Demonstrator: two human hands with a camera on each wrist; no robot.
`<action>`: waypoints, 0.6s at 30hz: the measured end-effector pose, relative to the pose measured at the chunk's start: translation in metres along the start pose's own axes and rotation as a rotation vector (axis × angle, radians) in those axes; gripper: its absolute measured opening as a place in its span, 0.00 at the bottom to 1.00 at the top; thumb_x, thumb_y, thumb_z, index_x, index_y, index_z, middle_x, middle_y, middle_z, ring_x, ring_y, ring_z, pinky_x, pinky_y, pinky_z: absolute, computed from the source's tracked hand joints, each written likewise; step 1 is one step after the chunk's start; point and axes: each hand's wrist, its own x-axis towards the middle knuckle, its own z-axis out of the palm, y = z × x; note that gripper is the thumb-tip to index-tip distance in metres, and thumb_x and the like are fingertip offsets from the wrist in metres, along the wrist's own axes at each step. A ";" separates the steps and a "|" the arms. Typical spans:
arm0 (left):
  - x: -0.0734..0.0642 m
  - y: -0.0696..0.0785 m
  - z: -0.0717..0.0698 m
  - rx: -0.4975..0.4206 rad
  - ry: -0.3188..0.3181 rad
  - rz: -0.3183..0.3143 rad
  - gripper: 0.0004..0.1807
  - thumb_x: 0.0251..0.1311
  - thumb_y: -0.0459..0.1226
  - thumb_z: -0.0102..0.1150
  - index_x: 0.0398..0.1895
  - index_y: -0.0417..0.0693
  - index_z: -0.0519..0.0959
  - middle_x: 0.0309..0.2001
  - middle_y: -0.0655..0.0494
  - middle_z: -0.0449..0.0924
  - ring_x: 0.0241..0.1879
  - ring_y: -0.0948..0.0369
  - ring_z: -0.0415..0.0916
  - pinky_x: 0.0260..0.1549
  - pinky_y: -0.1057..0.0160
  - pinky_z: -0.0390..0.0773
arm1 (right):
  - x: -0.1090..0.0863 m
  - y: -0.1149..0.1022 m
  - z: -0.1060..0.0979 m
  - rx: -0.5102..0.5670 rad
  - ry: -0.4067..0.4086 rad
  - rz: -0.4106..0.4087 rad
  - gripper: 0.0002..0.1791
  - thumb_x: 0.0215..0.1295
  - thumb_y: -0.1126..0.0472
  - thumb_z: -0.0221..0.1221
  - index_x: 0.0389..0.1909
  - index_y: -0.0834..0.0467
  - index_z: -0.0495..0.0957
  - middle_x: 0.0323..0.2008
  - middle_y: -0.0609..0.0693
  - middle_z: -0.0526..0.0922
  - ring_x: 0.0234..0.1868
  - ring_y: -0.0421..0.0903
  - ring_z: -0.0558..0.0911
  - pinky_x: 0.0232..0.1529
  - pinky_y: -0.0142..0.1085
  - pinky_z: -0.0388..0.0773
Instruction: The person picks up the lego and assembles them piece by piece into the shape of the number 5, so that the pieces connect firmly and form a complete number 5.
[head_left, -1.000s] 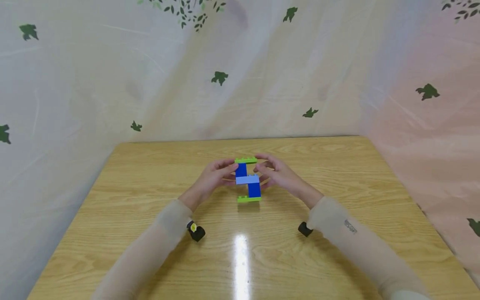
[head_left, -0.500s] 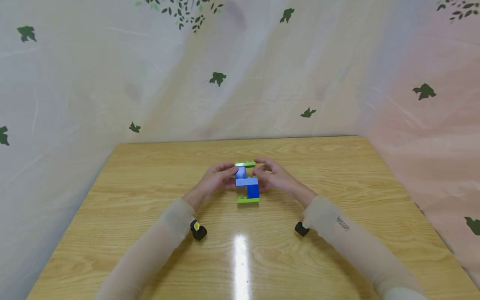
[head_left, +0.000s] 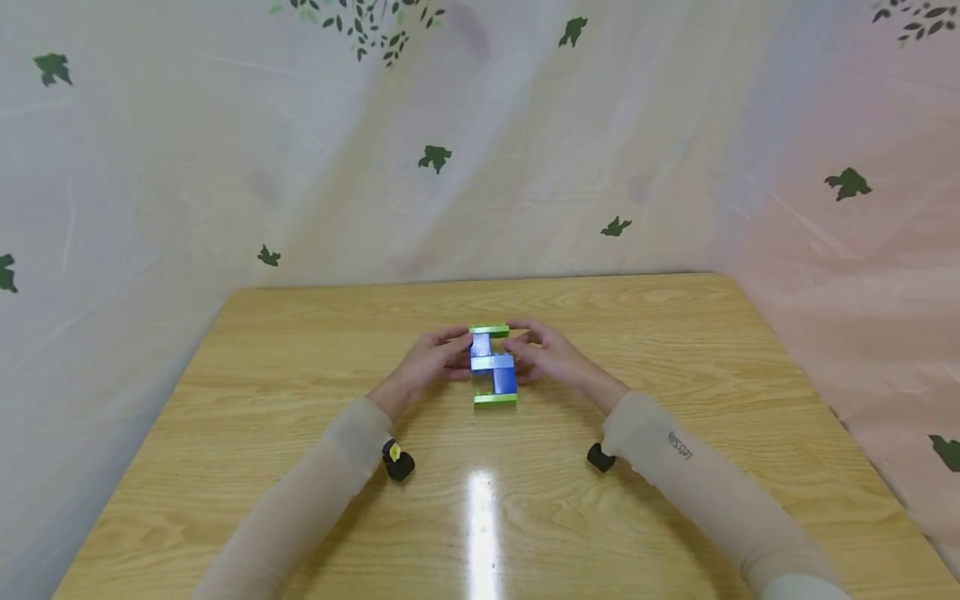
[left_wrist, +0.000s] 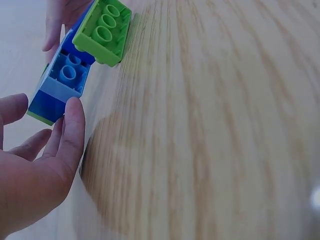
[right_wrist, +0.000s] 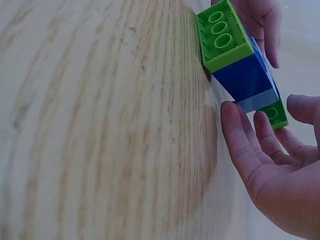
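A building-brick structure is between both hands over the middle of the table. Flat green bricks form its two ends, joined by a zigzag of dark blue and light blue bricks. My left hand holds its left side, fingertips on the blue part in the left wrist view. On the right side my right hand holds it, fingertips at the light blue brick in the right wrist view. The lower green brick shows its hollow underside, tilted toward the wrist cameras. Finger contact behind the bricks is hidden.
The wooden table reaches back to a pale curtain with leaf prints. Black wrist cameras sit at both cuffs, one at the left sleeve and another at the right sleeve.
The structure's top has tipped down and slightly toward me, so its front faces look shinier. Both hands have lowered a little with it, and the right forearm has shifted slightly left.
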 end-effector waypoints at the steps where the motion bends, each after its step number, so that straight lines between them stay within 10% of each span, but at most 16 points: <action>1: 0.000 0.000 0.000 -0.002 0.001 0.001 0.28 0.74 0.40 0.57 0.71 0.37 0.66 0.56 0.37 0.80 0.44 0.54 0.83 0.46 0.57 0.85 | 0.000 0.000 0.000 -0.004 -0.001 0.002 0.32 0.78 0.52 0.56 0.76 0.55 0.59 0.61 0.65 0.71 0.48 0.58 0.85 0.45 0.49 0.86; 18: -0.005 -0.003 -0.001 0.026 -0.002 0.010 0.27 0.72 0.32 0.58 0.71 0.37 0.68 0.60 0.38 0.78 0.45 0.55 0.83 0.44 0.59 0.85 | 0.004 0.002 0.002 -0.028 0.011 0.025 0.32 0.79 0.58 0.54 0.78 0.59 0.57 0.60 0.66 0.74 0.50 0.55 0.83 0.46 0.47 0.86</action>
